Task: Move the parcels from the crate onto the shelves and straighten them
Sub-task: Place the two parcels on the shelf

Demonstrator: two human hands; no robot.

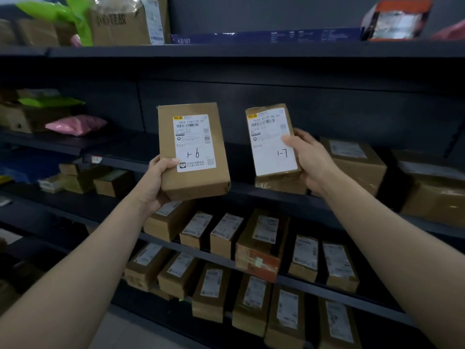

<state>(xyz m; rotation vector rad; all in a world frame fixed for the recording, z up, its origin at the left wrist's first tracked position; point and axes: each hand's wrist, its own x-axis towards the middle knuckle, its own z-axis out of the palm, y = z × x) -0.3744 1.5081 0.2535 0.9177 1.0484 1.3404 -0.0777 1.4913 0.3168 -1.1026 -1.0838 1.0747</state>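
Note:
My left hand (154, 182) grips the lower left corner of a brown parcel (195, 182) with a white label marked "1-6", held upright in front of the middle shelf (276, 195). My right hand (310, 157) holds a second, smaller brown parcel (273, 144) labelled "1-7" by its right edge, upright, its bottom at another brown parcel on that shelf. Both labels face me. No crate is in view.
Dark metal shelving fills the view. Lower shelves hold rows of several labelled brown boxes (261, 238). More boxes (354, 162) sit right of my right hand. A pink bag (75, 125), green bags and cartons lie left; a blue box (264, 37) rests on top.

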